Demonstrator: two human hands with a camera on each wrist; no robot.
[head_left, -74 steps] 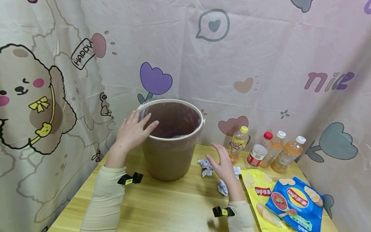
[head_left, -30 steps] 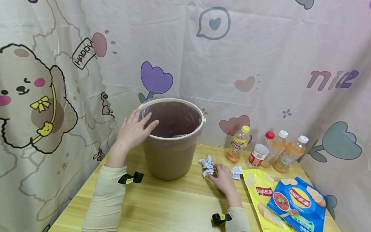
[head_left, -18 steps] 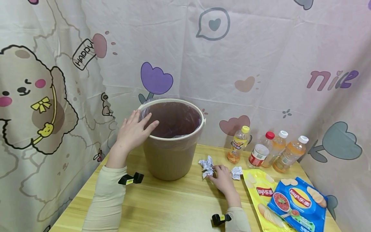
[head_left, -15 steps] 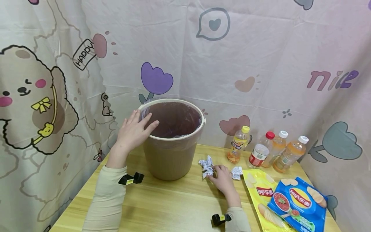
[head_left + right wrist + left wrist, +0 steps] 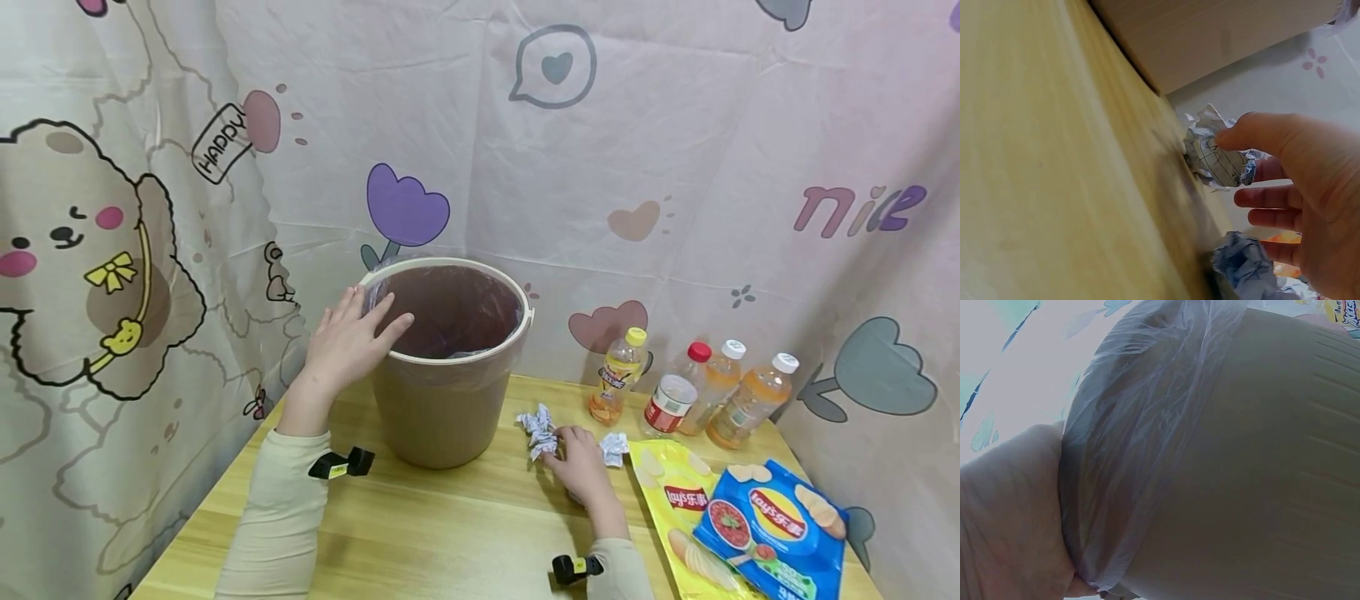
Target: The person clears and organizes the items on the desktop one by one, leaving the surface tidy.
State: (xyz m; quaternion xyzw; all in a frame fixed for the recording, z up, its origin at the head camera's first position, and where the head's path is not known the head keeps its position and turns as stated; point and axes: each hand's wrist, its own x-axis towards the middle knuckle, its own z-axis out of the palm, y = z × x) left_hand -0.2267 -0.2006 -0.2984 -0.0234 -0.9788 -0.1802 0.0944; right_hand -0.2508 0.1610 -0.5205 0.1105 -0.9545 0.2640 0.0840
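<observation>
My left hand [image 5: 345, 350] rests with straight, spread fingers over the near-left rim of a brown trash can [image 5: 442, 417]. A clear plastic liner [image 5: 1141, 419] is folded over that rim, and the palm lies against it in the left wrist view. Down at the table, my right hand [image 5: 581, 467] pinches a crumpled paper ball [image 5: 1216, 159], thumb in front and index finger behind. In the head view this crumpled paper [image 5: 538, 425] lies just left of the fingertips. A second paper ball [image 5: 1241, 262] sits below the fingers, and another paper ball [image 5: 613, 448] lies right of the hand.
Behind and right of the right hand stand a yellow-capped bottle [image 5: 618, 379], a red-capped bottle [image 5: 675, 392] and two white-capped bottles [image 5: 753, 400]. A yellow chip bag [image 5: 671, 492] lies partly under a blue chip bag [image 5: 772, 521] on the wooden table [image 5: 435, 542]. A printed curtain [image 5: 675, 125] hangs behind.
From hovering above the papers, my right hand has come down onto the table and taken hold of a paper ball. It has stayed nearly still since. The left hand keeps its place on the rim.
</observation>
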